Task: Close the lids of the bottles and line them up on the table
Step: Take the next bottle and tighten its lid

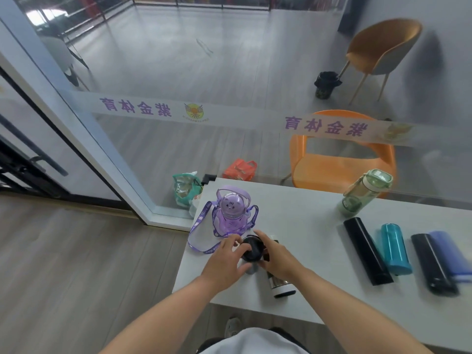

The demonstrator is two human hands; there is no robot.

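At the table's left end, both my hands work on one bottle; places below are given from the purple bottle.

Table point(306, 226): white, set against a glass wall.
Purple bottle point(231, 213): upright at the table's far left corner, domed lid on, its printed strap point(201, 226) looping down over the left edge.
Black lid point(251, 247): just in front of the purple bottle, round, seen from above, between my two hands.
Left hand point(226, 261): fingers curled around the lid's left side, thumb underneath; closed on it.
Right hand point(277, 254): wrapped around the right side of the lid and the neck below it; gripping.
Steel bottle point(279, 284): the one under the lid, white base pointing toward me, body mostly hidden by my right hand; I cannot tell whether the lid is seated.
Green bottle point(365, 192): well to the right of the purple one, near the glass, upright, lid shut.
Long black bottle point(366, 251): right and nearer me, lying flat.
Teal bottle point(394, 249): lying just beside the long black one, on its right.
Second black bottle point(431, 261): further right, lying flat.
Blue bottle point(450, 254): touching the second black bottle's right side, partly cut off by the frame.
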